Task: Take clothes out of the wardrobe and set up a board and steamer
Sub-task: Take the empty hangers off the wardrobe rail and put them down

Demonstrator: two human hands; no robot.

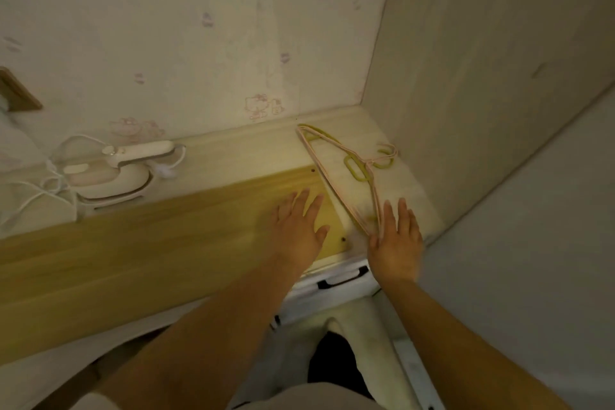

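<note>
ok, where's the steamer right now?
Head view, left side: the steamer lies on the ledge against the wall, its white cord tangled to its left, well away from both hands and the hangers.

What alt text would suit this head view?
Two open hands, left hand on a wooden board and right hand by two clothes hangers, reach over a ledge. A white steamer with its cord lies at left by the wall.
</note>
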